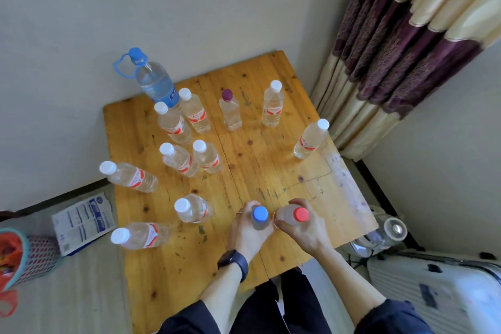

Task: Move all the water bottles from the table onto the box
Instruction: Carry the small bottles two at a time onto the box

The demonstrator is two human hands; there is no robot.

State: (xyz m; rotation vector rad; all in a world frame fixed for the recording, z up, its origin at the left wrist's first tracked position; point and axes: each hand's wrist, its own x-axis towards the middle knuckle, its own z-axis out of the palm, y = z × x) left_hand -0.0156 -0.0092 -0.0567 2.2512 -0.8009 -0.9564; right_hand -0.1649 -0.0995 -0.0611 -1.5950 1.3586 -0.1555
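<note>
**A:** Where are the hands?

**B:** Both are near the 5 o'clock side of the bench [271,165], right next to each other. The left hand [248,228] has its fingers curled round a blue-cap bottle [260,217]. The right hand [301,228] has its fingers curled round a red-cap bottle [294,215]. The left wrist has a dark watch [233,262] on it.

**A:** Are those two bottles up in the air?

**B:** I can't tell. The hands hide the bottoms.

**A:** And the other bottles?

**B:** They all stand on the bench. A big bottle [156,81] with a blue handle is at 11 o'clock, by the wall. A purple-cap bottle [230,110] is at 12 o'clock. Lots of white-cap bottles [179,160] fill the side from 7 to 11 o'clock, and two more stand at 1 and 2 o'clock.

**A:** What is past those two?

**B:** A curtain [406,49], purple and cream.
</note>
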